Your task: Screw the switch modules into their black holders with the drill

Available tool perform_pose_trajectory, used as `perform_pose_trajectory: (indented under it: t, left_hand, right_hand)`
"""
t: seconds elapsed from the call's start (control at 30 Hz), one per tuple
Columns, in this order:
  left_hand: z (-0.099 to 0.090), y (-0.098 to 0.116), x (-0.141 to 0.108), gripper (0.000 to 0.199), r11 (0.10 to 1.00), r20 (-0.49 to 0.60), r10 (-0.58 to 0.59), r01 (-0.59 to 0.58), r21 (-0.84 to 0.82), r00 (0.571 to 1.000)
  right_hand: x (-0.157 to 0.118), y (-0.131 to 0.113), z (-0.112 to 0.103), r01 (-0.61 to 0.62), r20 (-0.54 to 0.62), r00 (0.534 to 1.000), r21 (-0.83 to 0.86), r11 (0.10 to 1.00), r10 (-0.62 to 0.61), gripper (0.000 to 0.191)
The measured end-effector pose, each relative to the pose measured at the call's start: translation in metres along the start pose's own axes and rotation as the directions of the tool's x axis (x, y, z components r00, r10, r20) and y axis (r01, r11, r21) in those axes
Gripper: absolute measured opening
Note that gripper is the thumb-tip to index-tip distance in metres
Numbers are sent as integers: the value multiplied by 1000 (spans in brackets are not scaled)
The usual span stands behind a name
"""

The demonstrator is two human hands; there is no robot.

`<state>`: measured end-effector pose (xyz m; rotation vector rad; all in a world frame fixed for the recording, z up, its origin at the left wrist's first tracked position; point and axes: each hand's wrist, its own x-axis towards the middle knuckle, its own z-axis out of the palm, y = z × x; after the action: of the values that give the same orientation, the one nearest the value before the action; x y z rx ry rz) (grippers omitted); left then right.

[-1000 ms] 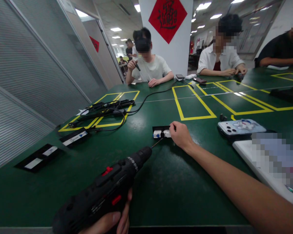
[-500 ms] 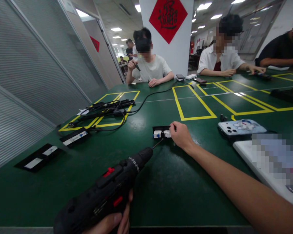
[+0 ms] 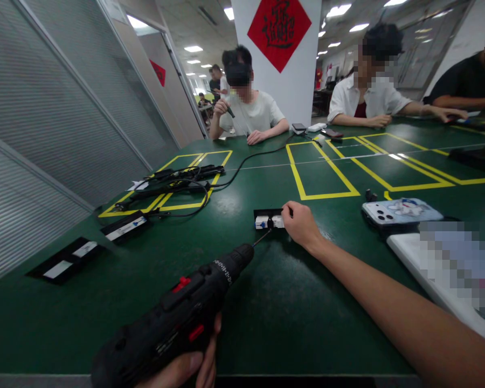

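My left hand [image 3: 194, 362] is closed round the grip of a black power drill [image 3: 173, 312] with red buttons. The drill's thin bit [image 3: 262, 237] points up and right, its tip at the lower edge of a small black plate with white and blue parts [image 3: 262, 222]. My right hand [image 3: 301, 223] is closed on the right end of that plate, its fingertips pinched there. The plate's right end is hidden behind my fingers.
Black strips with white pieces [image 3: 125, 226] lie at the left, behind them black cables [image 3: 178, 183]. A phone [image 3: 402, 210] and a white device [image 3: 436, 280] are at the right. Yellow tape [image 3: 331, 195] marks the green table [image 3: 242, 323]. People sit across.
My hands, the drill and the plate hold nearly the same place. At the far right, a person's hand has reached further right.
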<state>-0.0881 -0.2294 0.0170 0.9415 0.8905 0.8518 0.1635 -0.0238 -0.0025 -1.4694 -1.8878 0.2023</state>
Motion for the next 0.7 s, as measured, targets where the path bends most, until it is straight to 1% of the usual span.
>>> perform_pose_trajectory:
  t: [0.17,0.27,0.43,0.7]
  left_hand:
    - [-1,3,4,33,999,-21,4,-5,-54,1000]
    - [-2,4,5,31,998,-13,11,-12,-66,1000]
    - [-3,3,4,33,998,21,25,-24,-60,999]
    - [-3,3,3,34,998,17,26,-25,-49,1000]
  right_hand:
    - [0,0,-1,2,2,1000,-7,1000,-2,19]
    - [0,0,-1,6,2,1000,-15,1000,-6,19]
    - [0,0,0,10,4,1000,-19,1000,-10,19]
    - [0,1,0,6,8,1000,-22,1000,-5,19]
